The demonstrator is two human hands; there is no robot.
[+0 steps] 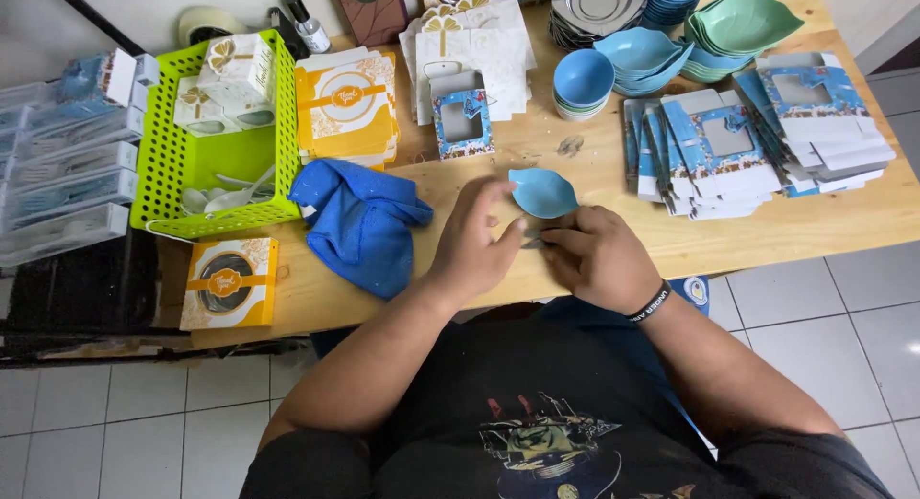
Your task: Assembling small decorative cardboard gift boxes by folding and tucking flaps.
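**A:** Where are the person's hands?

**B:** Both rest at the near edge of a wooden table (613, 187), seen from above. The left hand (476, 242) lies palm down, wrist bent slightly inward, fingers loosely spread and pointing away from the body. Its fingertips reach the edge of a small light-blue leaf-shaped dish (542, 192). It is not closed on anything.

**A:** And the right?

**B:** The right hand (599, 255) is curled, knuckles up, fingers drawn together just below the dish. A small dark object sits between the two hands at its fingertips; I cannot tell what it is, or whether the fingers pinch it. A dark wristband circles that wrist.

**A:** Where is the dish?

**B:** Flat on the table, right in front of both hands, touching or nearly touching the fingertips.

**A:** What lies around it?

**B:** To the left, a crumpled blue cloth (359, 221) just beside the left hand, then a lime-green perforated basket (163, 163) holding white boxes and plastic spoons. Behind are flat orange-and-white cartons (347, 106). To the right, fanned stacks of blue windowed box blanks (714, 154). At the far edge, stacked blue and green bowls (661, 53).
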